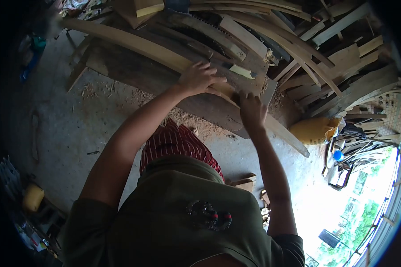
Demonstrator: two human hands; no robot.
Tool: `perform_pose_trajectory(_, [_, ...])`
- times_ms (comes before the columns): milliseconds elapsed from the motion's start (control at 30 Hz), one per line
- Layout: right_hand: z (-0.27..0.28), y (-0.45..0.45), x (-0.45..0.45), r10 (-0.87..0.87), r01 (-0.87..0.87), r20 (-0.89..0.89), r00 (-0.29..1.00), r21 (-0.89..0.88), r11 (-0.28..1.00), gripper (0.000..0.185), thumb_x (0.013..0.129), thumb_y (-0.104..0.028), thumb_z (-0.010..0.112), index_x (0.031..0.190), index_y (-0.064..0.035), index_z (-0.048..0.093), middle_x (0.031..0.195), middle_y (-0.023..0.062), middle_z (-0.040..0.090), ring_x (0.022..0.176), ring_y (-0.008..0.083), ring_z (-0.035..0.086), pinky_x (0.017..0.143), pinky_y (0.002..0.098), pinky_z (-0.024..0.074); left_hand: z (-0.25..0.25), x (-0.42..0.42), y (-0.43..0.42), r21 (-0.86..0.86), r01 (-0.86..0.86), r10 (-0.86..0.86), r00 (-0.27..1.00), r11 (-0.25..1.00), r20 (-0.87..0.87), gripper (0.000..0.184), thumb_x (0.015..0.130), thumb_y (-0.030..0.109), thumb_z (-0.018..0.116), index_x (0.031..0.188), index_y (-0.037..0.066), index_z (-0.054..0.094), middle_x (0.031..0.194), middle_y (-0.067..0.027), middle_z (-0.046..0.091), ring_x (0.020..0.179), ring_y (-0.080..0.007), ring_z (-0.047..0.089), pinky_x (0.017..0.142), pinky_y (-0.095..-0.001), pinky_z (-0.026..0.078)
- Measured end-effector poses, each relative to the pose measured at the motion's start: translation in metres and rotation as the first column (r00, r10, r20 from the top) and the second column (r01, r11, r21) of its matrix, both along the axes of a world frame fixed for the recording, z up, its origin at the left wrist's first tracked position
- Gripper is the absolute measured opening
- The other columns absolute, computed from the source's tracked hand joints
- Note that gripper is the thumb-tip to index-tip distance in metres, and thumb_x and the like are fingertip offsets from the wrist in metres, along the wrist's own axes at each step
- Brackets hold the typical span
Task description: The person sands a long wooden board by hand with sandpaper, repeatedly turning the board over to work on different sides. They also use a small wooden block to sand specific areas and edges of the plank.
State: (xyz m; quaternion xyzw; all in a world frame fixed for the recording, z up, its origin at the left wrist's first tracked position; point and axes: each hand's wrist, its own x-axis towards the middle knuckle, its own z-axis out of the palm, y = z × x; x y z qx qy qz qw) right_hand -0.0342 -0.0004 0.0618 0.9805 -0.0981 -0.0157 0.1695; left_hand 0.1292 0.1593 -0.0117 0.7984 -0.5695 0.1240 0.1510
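Observation:
A long, curved, pale wooden strip (133, 42) lies along a low wooden bench (124, 71). My left hand (199, 80) is closed over the strip near the middle of the bench, its thumb pointing right. Just to the right, my right hand (253, 110) has its fingers curled at the strip's near end. Something small and dark shows by those fingers, but its kind is hidden. Below my right hand, a narrow pale board (287, 135) sticks out past the bench. Beyond my hands lies a toothed saw blade (209, 33).
Curved timber offcuts (294, 49) are piled at the back and right. A yellow sack (314, 130) stands at the bench's right end. Wood shavings (200, 122) cover the floor before the bench. A yellow container (33, 198) sits at the lower left.

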Motion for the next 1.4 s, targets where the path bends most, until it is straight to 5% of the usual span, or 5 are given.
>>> perform_pose_trajectory(133, [0.002,0.013,-0.053,0.107,-0.019,-0.263,0.959,0.316,0.949,0.018,0.081,-0.024,0.072,0.095,-0.0177,0.064,0.084,0.0069,0.066,0.079,0.0265,0.07,0.059,0.0413,0.0565,-0.007,0.001,-0.001,-0.074,0.015,-0.016,1.0,0.997,-0.016,0.059,0.078,0.07,0.055,0.125,0.037,0.064,0.097,0.0012,0.063,0.104,-0.0178,0.059,0.096,-0.0361,0.049])
perform_pose_trajectory(233, [0.036,0.011,-0.019,-0.138,0.006,0.209,0.968,0.531,0.848,0.011,0.088,-0.025,0.065,0.094,-0.0161,0.067,0.084,0.0101,0.068,0.076,0.0325,0.07,0.063,0.0431,0.0552,-0.003,-0.001,0.001,-0.031,0.021,-0.023,0.999,0.999,-0.046,0.06,0.077,0.07,0.056,0.126,0.037,0.064,0.099,0.0019,0.062,0.102,-0.0181,0.059,0.095,-0.0359,0.049])
perform_pose_trajectory(567, [-0.015,0.012,-0.017,0.042,-0.05,0.08,0.996,0.095,0.994,0.021,0.082,-0.023,0.07,0.099,-0.0125,0.063,0.089,0.0099,0.069,0.083,0.0279,0.071,0.062,0.0394,0.0585,-0.009,0.001,-0.002,-0.087,0.01,-0.008,1.0,0.996,0.021,0.059,0.076,0.07,0.057,0.124,0.037,0.065,0.096,0.0019,0.061,0.101,-0.0169,0.059,0.091,-0.0346,0.049])
perform_pose_trajectory(1167, [0.004,0.019,-0.011,-0.283,-0.069,0.42,0.862,0.651,0.756,0.02,0.091,-0.011,0.06,0.111,-0.0074,0.059,0.093,0.0177,0.062,0.084,0.0381,0.065,0.065,0.0484,0.0532,0.001,0.0,0.0,-0.05,0.02,-0.02,1.0,0.999,-0.018,0.059,0.076,0.068,0.059,0.125,0.037,0.065,0.094,0.0023,0.06,0.098,-0.0171,0.059,0.089,-0.0362,0.051])
perform_pose_trajectory(1400, [-0.016,0.039,-0.047,-0.128,-0.041,0.161,0.979,0.762,0.646,0.026,0.09,-0.01,0.061,0.114,-0.0038,0.058,0.104,0.0195,0.062,0.092,0.0396,0.064,0.073,0.0487,0.0525,0.003,0.0,0.001,-0.041,0.014,-0.014,1.0,0.999,-0.003,0.063,0.078,0.071,0.054,0.128,0.034,0.063,0.097,0.002,0.061,0.1,-0.0173,0.059,0.092,-0.0352,0.05])
